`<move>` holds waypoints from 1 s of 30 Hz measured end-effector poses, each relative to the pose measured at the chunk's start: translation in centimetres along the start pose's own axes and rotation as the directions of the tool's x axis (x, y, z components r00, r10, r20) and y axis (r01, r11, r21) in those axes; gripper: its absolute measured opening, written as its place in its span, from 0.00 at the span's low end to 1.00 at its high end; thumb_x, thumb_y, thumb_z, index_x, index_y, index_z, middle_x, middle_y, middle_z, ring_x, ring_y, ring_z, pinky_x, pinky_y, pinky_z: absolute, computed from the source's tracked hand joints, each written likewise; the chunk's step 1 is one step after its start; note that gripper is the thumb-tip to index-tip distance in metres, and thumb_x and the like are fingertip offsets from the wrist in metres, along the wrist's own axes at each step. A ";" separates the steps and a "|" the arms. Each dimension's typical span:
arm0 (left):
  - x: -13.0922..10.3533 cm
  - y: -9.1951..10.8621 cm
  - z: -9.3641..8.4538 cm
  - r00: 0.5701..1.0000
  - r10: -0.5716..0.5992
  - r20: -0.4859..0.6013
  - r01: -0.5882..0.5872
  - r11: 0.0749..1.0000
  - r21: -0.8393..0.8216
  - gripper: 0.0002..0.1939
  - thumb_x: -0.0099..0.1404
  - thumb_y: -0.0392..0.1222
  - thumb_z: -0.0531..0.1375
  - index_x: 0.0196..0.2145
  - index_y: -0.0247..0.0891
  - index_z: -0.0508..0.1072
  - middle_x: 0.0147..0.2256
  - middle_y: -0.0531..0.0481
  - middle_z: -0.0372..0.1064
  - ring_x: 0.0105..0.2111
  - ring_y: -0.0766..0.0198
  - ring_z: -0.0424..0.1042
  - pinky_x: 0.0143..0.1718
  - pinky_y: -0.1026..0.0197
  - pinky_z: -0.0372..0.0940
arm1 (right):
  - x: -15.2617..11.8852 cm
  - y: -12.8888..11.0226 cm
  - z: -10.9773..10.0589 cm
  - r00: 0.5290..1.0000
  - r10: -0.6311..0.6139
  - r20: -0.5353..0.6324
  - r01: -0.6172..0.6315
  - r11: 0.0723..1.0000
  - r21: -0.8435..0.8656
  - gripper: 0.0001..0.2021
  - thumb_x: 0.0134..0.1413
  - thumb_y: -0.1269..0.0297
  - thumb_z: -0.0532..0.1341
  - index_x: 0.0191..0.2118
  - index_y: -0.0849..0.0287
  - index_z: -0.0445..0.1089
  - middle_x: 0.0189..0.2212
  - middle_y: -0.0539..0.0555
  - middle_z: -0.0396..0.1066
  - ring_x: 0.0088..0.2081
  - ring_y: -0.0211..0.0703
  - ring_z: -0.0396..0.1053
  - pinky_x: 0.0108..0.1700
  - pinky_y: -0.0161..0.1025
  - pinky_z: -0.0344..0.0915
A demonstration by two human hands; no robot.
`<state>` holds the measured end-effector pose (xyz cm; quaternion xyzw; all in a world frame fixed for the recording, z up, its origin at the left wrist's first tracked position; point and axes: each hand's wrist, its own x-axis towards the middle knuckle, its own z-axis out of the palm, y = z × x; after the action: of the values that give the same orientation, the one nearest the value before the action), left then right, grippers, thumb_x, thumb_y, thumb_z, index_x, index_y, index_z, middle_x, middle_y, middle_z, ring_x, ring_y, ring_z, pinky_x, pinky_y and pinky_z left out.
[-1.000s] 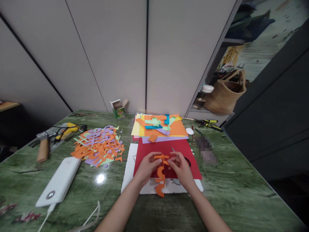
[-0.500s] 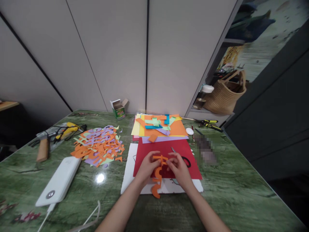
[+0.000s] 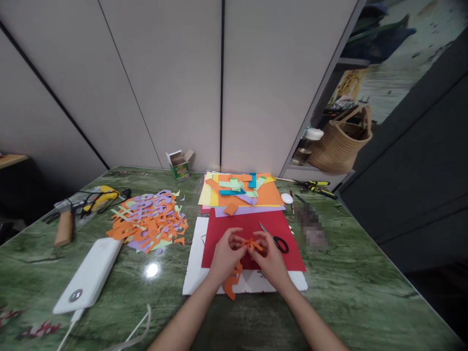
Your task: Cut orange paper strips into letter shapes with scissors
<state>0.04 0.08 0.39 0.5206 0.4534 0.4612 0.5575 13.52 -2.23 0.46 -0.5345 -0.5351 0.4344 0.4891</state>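
Between my two hands is an orange paper cutout (image 3: 231, 283), its curled end dangling below the fingers. My left hand (image 3: 227, 254) pinches it from the left, and my right hand (image 3: 269, 256) grips its other side with fingertips close to the left ones. The part at the fingertips is bunched and partly hidden. Beneath the hands lies a red sheet of paper (image 3: 226, 222) on top of a white sheet (image 3: 193, 258). Scissors with black handles (image 3: 281, 244) rest on the red sheet, just behind my right hand.
A heap of paper scraps (image 3: 149, 219) lies to the left, near a white power bank (image 3: 89, 275) with a cable. Behind the red sheet is a stack of coloured paper (image 3: 268, 195) bearing folded strips. A white oval object (image 3: 287, 198) and pliers (image 3: 321, 189) are at right.
The orange cutout has gone from spread open to bunched between my fingertips, and its hanging end has swung slightly left. More of the scissors shows.
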 end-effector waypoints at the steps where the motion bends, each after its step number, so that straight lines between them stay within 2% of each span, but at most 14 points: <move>1: 0.0 0.1 0.0 1.000 -0.010 0.008 0.011 1.000 -0.023 0.21 0.48 0.32 0.59 0.42 0.37 0.63 0.31 0.49 0.67 0.30 0.66 0.68 0.31 0.64 0.64 | 0.1 0.1 0.0 1.000 0.008 0.007 -0.008 1.000 0.024 0.16 0.45 0.63 0.59 0.42 0.56 0.58 0.25 0.48 0.64 0.28 0.40 0.65 0.31 0.37 0.63; 6: 0.0 0.3 -0.4 0.995 -0.079 0.058 0.088 0.981 -0.176 0.22 0.47 0.34 0.61 0.42 0.36 0.64 0.29 0.50 0.66 0.29 0.65 0.68 0.31 0.64 0.63 | 0.5 0.3 -0.4 0.998 0.045 0.051 -0.053 0.985 0.162 0.16 0.44 0.63 0.60 0.41 0.55 0.57 0.25 0.48 0.64 0.24 0.38 0.64 0.28 0.36 0.62; 10: 0.0 0.3 -0.4 0.983 -0.146 0.112 0.175 0.934 -0.312 0.23 0.47 0.35 0.62 0.42 0.36 0.63 0.29 0.50 0.65 0.28 0.65 0.68 0.30 0.64 0.62 | 0.6 0.3 -0.6 0.996 0.055 0.073 -0.068 0.978 0.197 0.17 0.43 0.62 0.61 0.40 0.55 0.57 0.24 0.47 0.64 0.22 0.37 0.64 0.27 0.36 0.62; 16: 0.0 0.3 -0.5 0.972 -0.188 0.140 0.229 0.891 -0.393 0.23 0.46 0.35 0.63 0.42 0.36 0.64 0.30 0.50 0.65 0.29 0.65 0.68 0.30 0.64 0.61 | 0.6 0.3 -0.7 0.994 0.050 0.097 -0.071 0.973 0.220 0.16 0.45 0.64 0.60 0.40 0.56 0.56 0.25 0.48 0.65 0.23 0.36 0.64 0.29 0.36 0.61; 20: 0.1 0.4 -0.4 0.973 -0.193 0.128 0.228 0.894 -0.385 0.21 0.48 0.38 0.62 0.41 0.36 0.64 0.29 0.50 0.66 0.28 0.66 0.68 0.30 0.64 0.61 | 0.6 0.2 -0.5 0.995 0.052 0.085 -0.070 0.974 0.217 0.17 0.44 0.64 0.61 0.40 0.56 0.56 0.25 0.47 0.64 0.23 0.36 0.63 0.28 0.35 0.61; 24: 0.1 0.5 -0.4 0.981 -0.164 0.105 0.187 0.941 -0.283 0.21 0.47 0.38 0.63 0.40 0.35 0.65 0.28 0.50 0.66 0.28 0.66 0.68 0.30 0.65 0.61 | 0.4 0.0 -0.3 0.996 0.046 0.075 -0.060 0.979 0.196 0.17 0.43 0.63 0.61 0.40 0.55 0.57 0.24 0.47 0.63 0.24 0.37 0.64 0.27 0.35 0.62; 27: 0.0 0.8 -0.6 0.983 -0.112 0.146 0.141 0.969 -0.203 0.22 0.46 0.36 0.63 0.41 0.36 0.64 0.29 0.49 0.67 0.29 0.65 0.68 0.31 0.64 0.61 | 0.3 -0.2 -0.3 0.995 0.037 0.089 -0.053 0.981 0.187 0.17 0.43 0.64 0.61 0.41 0.55 0.57 0.25 0.47 0.63 0.24 0.37 0.63 0.28 0.35 0.62; 30: 0.0 1.0 -0.7 0.979 -0.120 0.167 0.149 0.974 -0.172 0.21 0.46 0.36 0.62 0.40 0.36 0.65 0.28 0.49 0.67 0.29 0.65 0.68 0.30 0.64 0.61 | 0.2 -0.6 -0.3 0.995 0.033 0.097 -0.050 0.983 0.178 0.17 0.43 0.64 0.61 0.41 0.55 0.57 0.25 0.47 0.63 0.24 0.37 0.63 0.28 0.35 0.62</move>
<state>-0.70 0.21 1.32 0.4694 0.3985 0.4199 0.6667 13.80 -2.07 1.07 -0.4782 -0.5046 0.5156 0.5008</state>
